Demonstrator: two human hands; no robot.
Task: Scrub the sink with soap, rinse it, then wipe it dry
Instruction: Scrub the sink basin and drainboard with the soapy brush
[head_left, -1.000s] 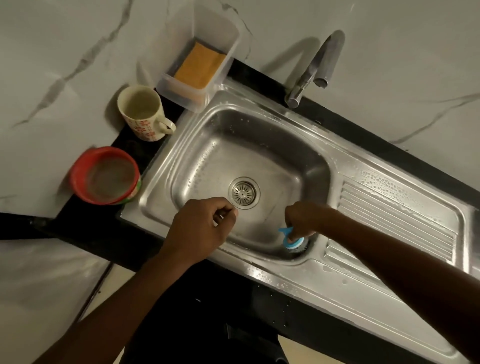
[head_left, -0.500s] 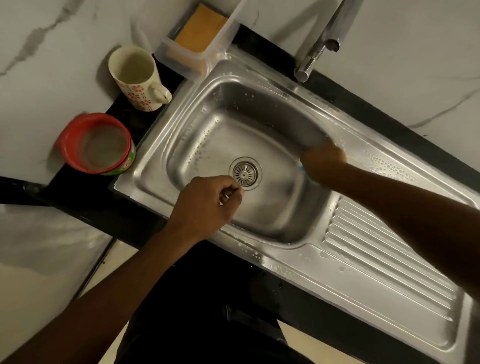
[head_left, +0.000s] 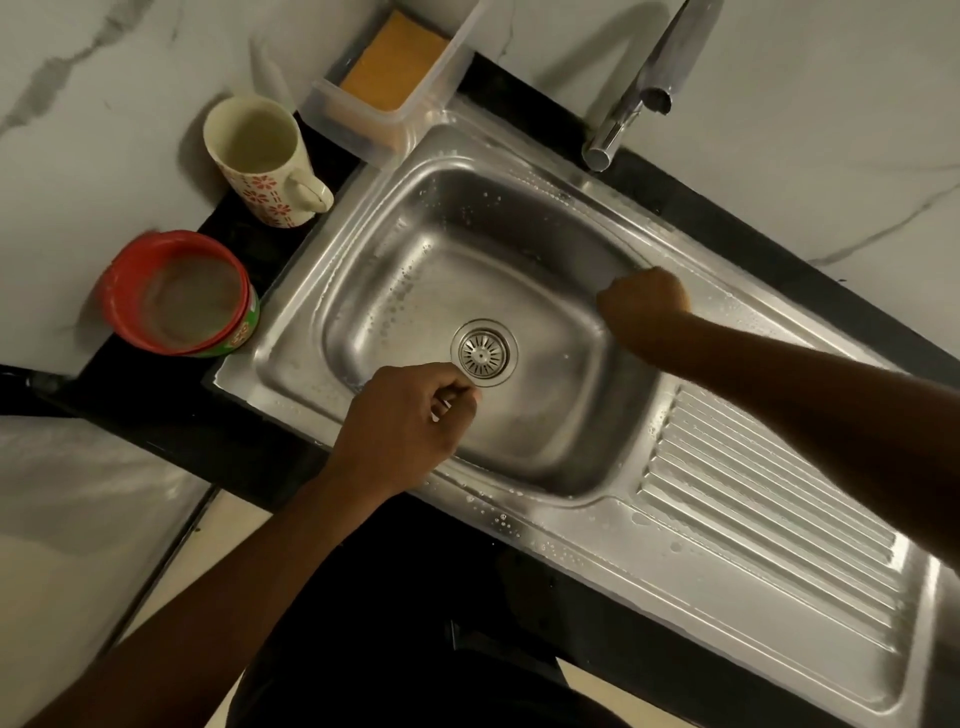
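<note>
The steel sink (head_left: 395, 291) is wet, with soap droplets on its left and back walls around the drain (head_left: 483, 353). My right hand (head_left: 644, 301) is curled into a fist against the basin's right wall, just under the rim. The blue scrubber it grips is hidden beneath the fingers. My left hand (head_left: 405, 421) hovers over the basin's front edge near the drain, fingers curled, with nothing visible in them.
A faucet (head_left: 639, 88) stands at the back rim. On the black counter to the left are a floral mug (head_left: 260, 156), a red tub (head_left: 182, 296) and a clear container holding an orange sponge (head_left: 395, 62). A ribbed drainboard (head_left: 769, 493) extends to the right.
My right hand slid with the scrubber from the basin's front right corner up along the right wall to near the rim. My left hand stayed by the drain.
</note>
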